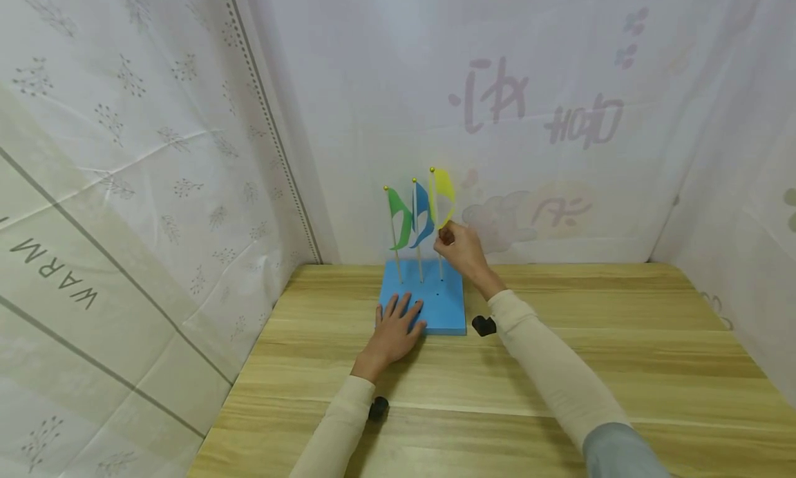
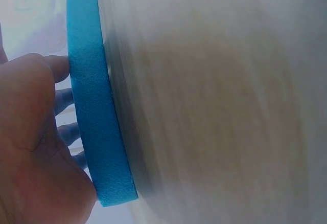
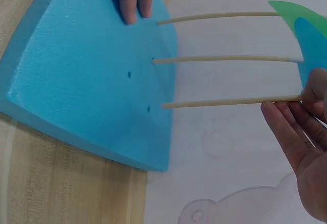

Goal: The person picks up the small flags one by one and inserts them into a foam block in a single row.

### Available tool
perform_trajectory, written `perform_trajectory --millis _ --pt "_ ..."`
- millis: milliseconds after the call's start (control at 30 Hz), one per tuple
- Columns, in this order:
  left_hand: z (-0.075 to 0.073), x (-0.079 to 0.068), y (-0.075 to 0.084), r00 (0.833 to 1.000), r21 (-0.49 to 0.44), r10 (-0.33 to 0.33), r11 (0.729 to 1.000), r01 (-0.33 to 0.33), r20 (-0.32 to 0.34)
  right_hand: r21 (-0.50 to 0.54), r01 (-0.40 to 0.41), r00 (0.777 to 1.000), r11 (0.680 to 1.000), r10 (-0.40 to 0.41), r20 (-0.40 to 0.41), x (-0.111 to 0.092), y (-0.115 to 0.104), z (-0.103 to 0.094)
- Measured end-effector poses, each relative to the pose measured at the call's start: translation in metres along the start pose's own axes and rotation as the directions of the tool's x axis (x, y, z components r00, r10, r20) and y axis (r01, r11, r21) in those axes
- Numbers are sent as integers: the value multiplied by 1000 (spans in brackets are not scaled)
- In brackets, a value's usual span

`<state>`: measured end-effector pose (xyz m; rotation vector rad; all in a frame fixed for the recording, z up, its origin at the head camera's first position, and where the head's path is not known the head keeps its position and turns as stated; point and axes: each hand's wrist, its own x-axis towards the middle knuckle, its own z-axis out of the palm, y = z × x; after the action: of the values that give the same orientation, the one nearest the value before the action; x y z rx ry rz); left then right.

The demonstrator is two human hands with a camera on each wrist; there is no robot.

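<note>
With the left hand (image 1: 394, 329) flat on the blue foam block (image 1: 444, 305), the right hand (image 1: 459, 249) pinching the yellow flag (image 1: 443, 188) stick should stay vertical.

Wooden table (image 1: 622, 367), printed white curtain walls (image 1: 155, 153)

Soft even daylight; blurred left-wrist view

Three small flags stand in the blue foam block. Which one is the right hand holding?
The yellow flag, rightmost of the three: the right hand pinches its thin wooden stick. The green flag and the blue flag stand untouched to its left.
</note>
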<state>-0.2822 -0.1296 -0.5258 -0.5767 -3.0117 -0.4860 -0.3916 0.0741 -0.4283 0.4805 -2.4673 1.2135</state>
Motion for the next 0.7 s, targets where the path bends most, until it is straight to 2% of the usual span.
perform_trajectory --millis 333,567,700 --pt "3 1 -3 1000 -7 9 1000 -9 -8 -15 4 1000 1000 -4 -22 -6 12 10" --pt "1 1 -3 1000 -11 11 1000 -11 -7 -29 -16 1000 999 17 20 -12 19 16" --pt "0 1 -1 1000 -9 7 1000 -7 -1 -23 -11 1000 1000 11 14 -13 22 18"
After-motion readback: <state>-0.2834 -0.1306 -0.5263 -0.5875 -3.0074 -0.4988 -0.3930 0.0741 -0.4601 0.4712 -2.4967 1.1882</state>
